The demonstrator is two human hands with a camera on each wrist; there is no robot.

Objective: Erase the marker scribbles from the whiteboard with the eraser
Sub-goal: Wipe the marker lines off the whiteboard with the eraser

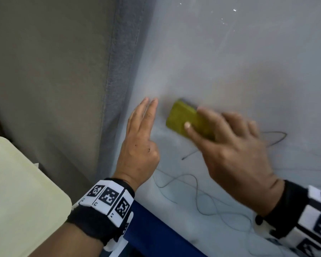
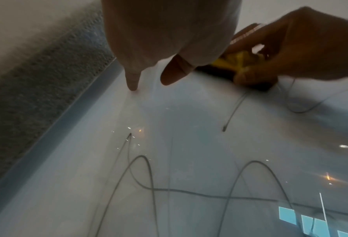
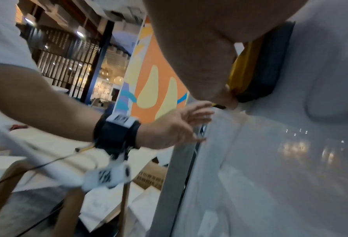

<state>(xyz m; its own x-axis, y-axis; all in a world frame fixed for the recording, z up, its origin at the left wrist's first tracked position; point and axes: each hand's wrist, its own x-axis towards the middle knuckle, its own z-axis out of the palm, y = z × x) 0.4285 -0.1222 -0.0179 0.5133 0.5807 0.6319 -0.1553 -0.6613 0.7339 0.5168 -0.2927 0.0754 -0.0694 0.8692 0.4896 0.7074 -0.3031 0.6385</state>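
Gripping one eraser (image 1: 185, 119) (two hands visible)

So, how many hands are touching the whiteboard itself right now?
1. The left hand touches the whiteboard with straight fingertips near its left edge. The right hand holds the yellow eraser against it instead.

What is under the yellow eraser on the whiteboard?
The eraser's dark pad lies on the whiteboard. A marker line runs toward the right hand; anything beneath the pad is covered.
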